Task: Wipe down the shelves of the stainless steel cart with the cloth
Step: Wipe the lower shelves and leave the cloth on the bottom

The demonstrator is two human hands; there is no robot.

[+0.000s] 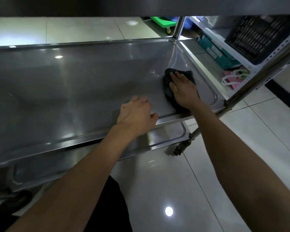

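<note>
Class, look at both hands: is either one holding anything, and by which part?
Nothing is gripped. The right hand presses flat on the middle of the dark cloth; the left hand rests on the shelf's front rim.

Glossy stainless steel shelf (74, 84); dark matt cloth (170, 96); shiny tiled floor (174, 190).

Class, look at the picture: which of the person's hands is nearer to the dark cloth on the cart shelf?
The right hand: it lies flat on the dark cloth, pressing it to the shelf. The left hand rests apart at the shelf's front edge, left of the cloth.

Storeroom: slotted-angle rack (273, 52), crate (258, 34)
</note>
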